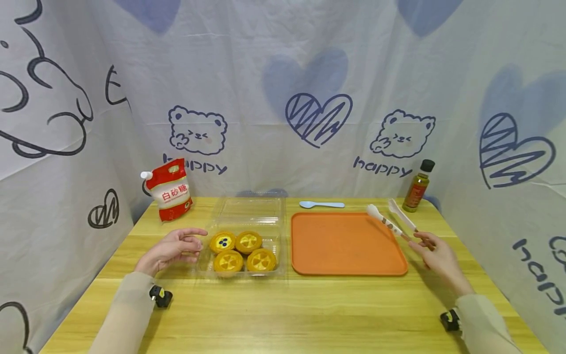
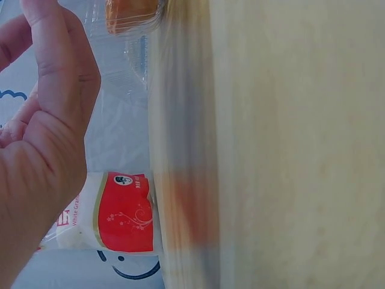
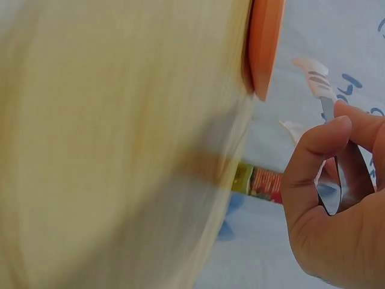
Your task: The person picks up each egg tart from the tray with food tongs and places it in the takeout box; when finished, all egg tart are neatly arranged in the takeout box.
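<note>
My right hand (image 1: 435, 255) grips a pair of tongs (image 1: 391, 226) by the metal handle. Their two white tips are spread apart, one over the right part of the orange tray (image 1: 327, 268). In the right wrist view thumb and fingers close around the bent metal end (image 3: 355, 174). My left hand (image 1: 170, 250), fingers loosely bent and holding nothing, is at the left side of a clear plastic box (image 1: 283, 268) with its lid raised. Several egg tarts (image 1: 261, 259) fill the box; one tart (image 1: 222, 242) has dark dots on top, the others a yellow wedge pattern.
A red and white sugar bag (image 1: 173, 191) stands at the back left. Behind the tray lies a pale blue spoon (image 1: 322, 204). An oil bottle (image 1: 416, 189) with a black cap stands at the back right. Printed cloth hangs around the wooden table (image 1: 283, 314).
</note>
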`<state>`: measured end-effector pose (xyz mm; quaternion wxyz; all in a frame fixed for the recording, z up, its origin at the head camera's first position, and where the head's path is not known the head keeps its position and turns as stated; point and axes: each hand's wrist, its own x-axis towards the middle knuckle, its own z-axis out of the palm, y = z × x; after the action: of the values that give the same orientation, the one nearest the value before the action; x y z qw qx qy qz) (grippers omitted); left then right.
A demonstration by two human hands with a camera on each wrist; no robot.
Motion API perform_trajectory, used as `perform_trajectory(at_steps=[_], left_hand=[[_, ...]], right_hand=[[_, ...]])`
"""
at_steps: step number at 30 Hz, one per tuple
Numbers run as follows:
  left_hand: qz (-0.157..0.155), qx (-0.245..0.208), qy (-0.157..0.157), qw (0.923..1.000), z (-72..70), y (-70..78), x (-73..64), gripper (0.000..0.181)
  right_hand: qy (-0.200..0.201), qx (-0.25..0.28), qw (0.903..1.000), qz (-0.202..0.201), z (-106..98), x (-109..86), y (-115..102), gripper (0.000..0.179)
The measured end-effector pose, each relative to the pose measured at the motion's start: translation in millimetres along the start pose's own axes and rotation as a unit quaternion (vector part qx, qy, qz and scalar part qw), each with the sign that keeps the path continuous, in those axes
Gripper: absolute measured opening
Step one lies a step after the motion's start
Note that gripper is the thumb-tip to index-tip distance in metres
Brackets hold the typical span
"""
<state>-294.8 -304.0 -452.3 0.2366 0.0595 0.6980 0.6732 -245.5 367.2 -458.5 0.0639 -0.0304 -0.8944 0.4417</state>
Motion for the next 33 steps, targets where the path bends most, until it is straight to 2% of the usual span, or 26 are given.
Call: perform_trajectory(at_steps=[5,11,20,24,27,29,33], left_hand=[[0.005,-0.002,-0.005,1.0,0.7,0.4,-0.3,0.053],[0.003,-0.006,-0.005,1.0,-0.3,-0.9,0.9,0.056],[0.006,0.002,-0.007,1.0,-0.2,-0.1,0.5,0.055],[0.006,0.001,-0.006,1.0,-0.9,-0.8,1.4,0.056],[0.008,0.003,-0.007,0.9999,-1.3,-1.3,1.1,0.055],[0.01,0.004,-0.01,0.9999,-1.6,-1.3,0.7,0.056],[0.007,0.003,-0.006,1.0,-0.9,-1.1,-0.1,0.056]], right_hand=[[0.003,0.013,0.9995,0.028,-6,-2.6,4,0.062],[0.006,0.003,0.9983,0.057,-11,-4.1,8,0.064],[-0.013,0.002,0.996,0.088,-15,-1.6,17,0.067],[-0.033,0.0,0.9959,0.084,-20,-0.3,20,0.067],[-0.054,-0.023,0.9964,0.061,-25,1.6,24,0.065],[-0.071,-0.044,0.9953,0.049,-28,3.0,27,0.065],[-0.117,-0.045,0.9907,0.051,-35,8.7,32,0.067]])
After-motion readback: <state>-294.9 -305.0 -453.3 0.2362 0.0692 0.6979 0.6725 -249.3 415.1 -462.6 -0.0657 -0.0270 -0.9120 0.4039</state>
